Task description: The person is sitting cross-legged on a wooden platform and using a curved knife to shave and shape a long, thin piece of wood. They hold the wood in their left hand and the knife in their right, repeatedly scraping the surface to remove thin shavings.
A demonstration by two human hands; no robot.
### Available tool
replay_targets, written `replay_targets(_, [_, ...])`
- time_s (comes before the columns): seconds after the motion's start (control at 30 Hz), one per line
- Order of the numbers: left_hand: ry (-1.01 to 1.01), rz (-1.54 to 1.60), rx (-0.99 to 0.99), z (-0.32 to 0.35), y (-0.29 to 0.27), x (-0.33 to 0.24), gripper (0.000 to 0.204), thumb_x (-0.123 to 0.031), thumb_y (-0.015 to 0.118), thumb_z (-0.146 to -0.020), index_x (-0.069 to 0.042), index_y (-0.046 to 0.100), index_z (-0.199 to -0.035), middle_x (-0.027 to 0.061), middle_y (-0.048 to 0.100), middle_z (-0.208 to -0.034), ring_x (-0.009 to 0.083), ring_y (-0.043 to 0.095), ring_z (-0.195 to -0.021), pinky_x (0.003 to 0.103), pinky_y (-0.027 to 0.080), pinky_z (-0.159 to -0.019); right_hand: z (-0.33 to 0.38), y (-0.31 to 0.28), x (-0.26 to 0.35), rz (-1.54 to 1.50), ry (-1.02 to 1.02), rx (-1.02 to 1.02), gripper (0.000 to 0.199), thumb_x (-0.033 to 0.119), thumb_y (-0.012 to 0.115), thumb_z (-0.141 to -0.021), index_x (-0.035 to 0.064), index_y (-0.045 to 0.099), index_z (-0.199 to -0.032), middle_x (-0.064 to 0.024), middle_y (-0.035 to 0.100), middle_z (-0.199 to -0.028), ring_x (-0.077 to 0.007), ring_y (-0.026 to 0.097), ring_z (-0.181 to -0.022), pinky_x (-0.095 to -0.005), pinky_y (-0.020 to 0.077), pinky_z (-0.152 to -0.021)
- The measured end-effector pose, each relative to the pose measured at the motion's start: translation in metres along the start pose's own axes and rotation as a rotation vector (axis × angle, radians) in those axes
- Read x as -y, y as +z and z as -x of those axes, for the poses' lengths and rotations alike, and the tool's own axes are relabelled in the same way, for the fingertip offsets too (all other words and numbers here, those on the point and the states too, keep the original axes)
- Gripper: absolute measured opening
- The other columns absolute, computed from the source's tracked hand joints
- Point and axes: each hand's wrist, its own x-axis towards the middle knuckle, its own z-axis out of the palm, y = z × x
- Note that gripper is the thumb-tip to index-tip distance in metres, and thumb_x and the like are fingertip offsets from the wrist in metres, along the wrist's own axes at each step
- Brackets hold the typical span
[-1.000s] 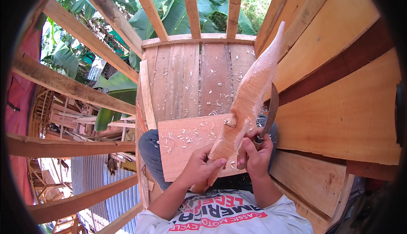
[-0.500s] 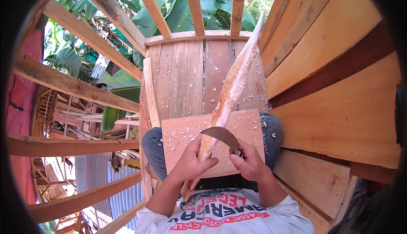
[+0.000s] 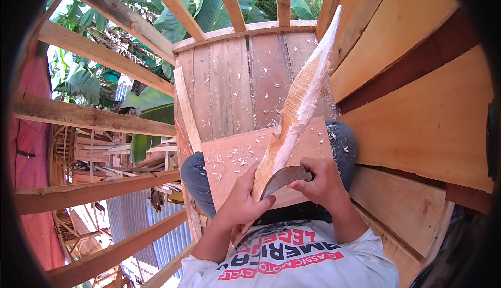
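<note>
A long, pointed piece of pale wood [image 3: 298,100] with rough, partly shaved faces slants away from my lap toward the far right. My left hand [image 3: 243,199] is closed around its near end, thumb across the wood. In my right hand [image 3: 322,181] is a knife with a curved blade [image 3: 282,178]; most of its handle is hidden by the fingers. The blade lies across the wood just beside my left thumb, its tip pointing toward that thumb. Under the wood a flat wooden board [image 3: 222,155] rests on my knees, strewn with pale shavings.
Plank flooring [image 3: 222,89] with scattered shavings stretches ahead of me. Leaning boards [image 3: 417,126] wall in the right side. Slatted wooden rails [image 3: 99,110] run along the left, with a loose strip [image 3: 188,110] beside them. Banana leaves [image 3: 209,6] show beyond the far rail.
The knife has come down the wood toward my body, its tip now lower by my left thumb. The wood's far end has swung slightly right, and the whole view has shifted a little.
</note>
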Motion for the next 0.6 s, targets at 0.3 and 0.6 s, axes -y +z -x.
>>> replay_targets(0.3, [0.059,-0.068,-0.074,0.013,0.007,-0.002,0.063,-0.010,0.063,-0.068,0.011,0.039,-0.123,0.0212,0.061,-0.081,0.0257,0.063,-0.078,0.032,0.048,-0.073,-0.006,-0.012,-0.006,0.274,-0.148,-0.261,0.068,0.068,0.075,-0.053,0.0044,0.052,-0.057,-0.0110,0.049,-0.049,-0.0291,0.055,-0.047,-0.0363,0.0416,-0.045])
replay_targets(0.6, [0.034,-0.123,-0.171,0.019,0.010,0.012,0.060,-0.011,0.064,-0.069,0.009,0.043,-0.121,0.0216,0.062,-0.082,0.0251,0.064,-0.078,0.033,0.048,-0.072,-0.006,-0.004,-0.014,0.179,-0.047,-0.221,0.069,0.070,0.070,-0.061,0.0037,0.052,-0.058,-0.0134,0.048,-0.050,-0.0314,0.054,-0.047,-0.0371,0.0415,-0.046])
